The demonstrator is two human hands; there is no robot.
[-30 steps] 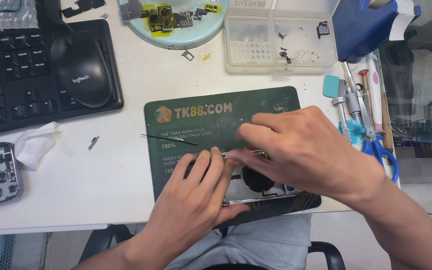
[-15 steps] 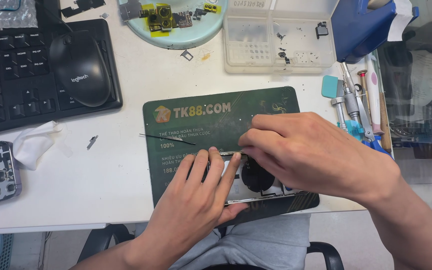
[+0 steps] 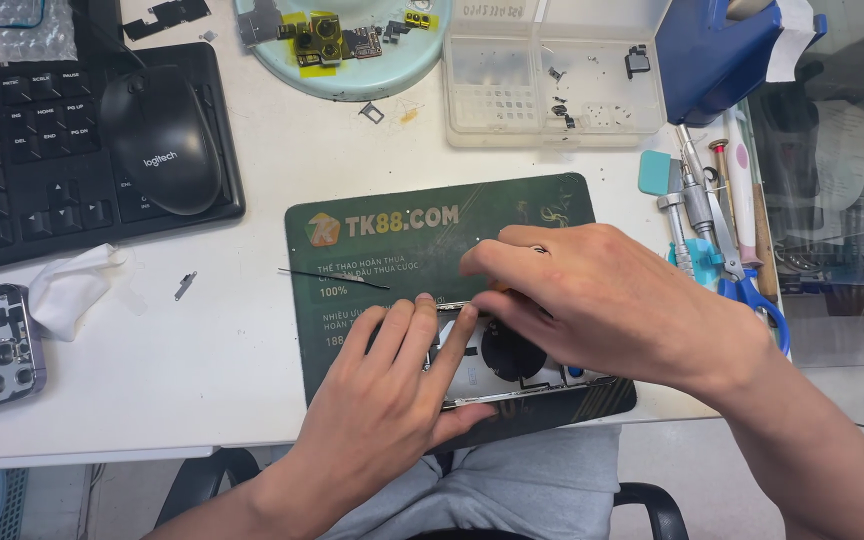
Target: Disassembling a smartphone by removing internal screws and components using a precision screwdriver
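On the white tabletop (image 3: 202,360) lies a dark green mat (image 3: 402,250) — an opened phone frame (image 3: 512,372) rests at its near edge. The left hand (image 3: 392,390) presses flat on the frame; the right hand (image 3: 602,300) hovers curled over it — its grip cannot be told.

A small electronics repair bench in a workshop is indicated. An opened phone housing (image 3: 512,365) is laid on a green work mat (image 3: 432,240) at centre. Loose boards and parts are held in a round tray (image 3: 352,85) at 12 o'clock, tiny screws in a clear compartment box (image 3: 552,80) at 1 o'clock. Screwdrivers and scissors (image 3: 722,230) are ranged at 3 o'clock; a keyboard (image 3: 12,150) and mouse (image 3: 162,140) at 10 o'clock.
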